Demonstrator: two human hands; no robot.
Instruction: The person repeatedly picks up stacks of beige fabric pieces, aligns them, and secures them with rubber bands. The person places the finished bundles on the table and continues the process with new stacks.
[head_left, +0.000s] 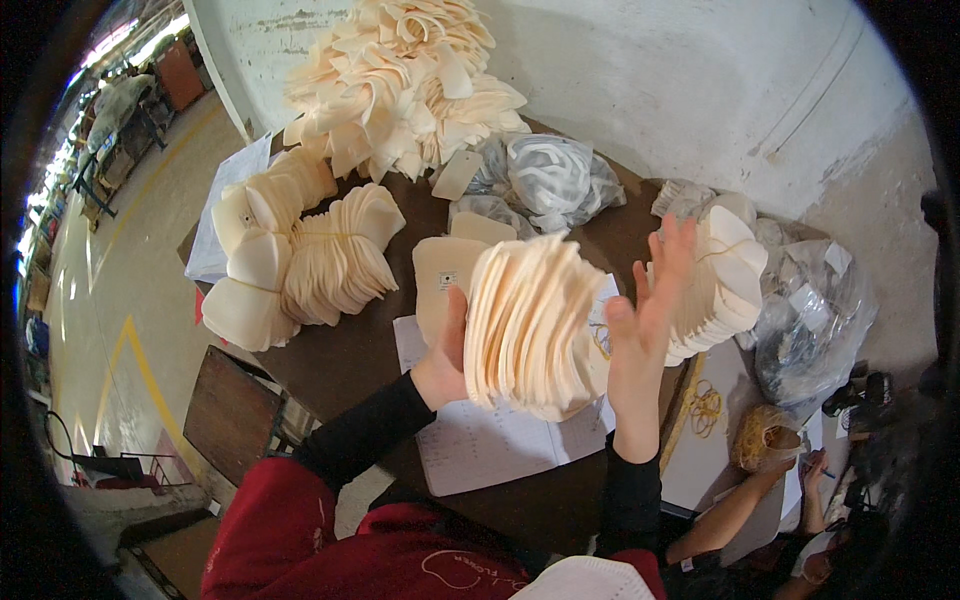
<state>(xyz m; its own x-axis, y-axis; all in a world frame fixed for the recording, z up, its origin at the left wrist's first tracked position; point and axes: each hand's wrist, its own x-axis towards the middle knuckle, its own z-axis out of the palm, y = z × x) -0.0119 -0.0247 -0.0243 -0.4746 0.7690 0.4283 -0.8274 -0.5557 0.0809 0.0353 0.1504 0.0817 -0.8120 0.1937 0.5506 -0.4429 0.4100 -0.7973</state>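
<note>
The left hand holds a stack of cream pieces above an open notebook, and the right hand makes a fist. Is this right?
Not the fist: in the head view, the right hand is open. The left hand does hold the stack of cream pieces above the open notebook.

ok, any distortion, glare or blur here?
Head view: fisheye bends edges toward a black rim; strips of light blow out at upper left; clear plastic bag at right carries glints; right hand and held stack look slightly motion-blurred.

Dark red top, white line print; black sleeves; hands bare.
</note>
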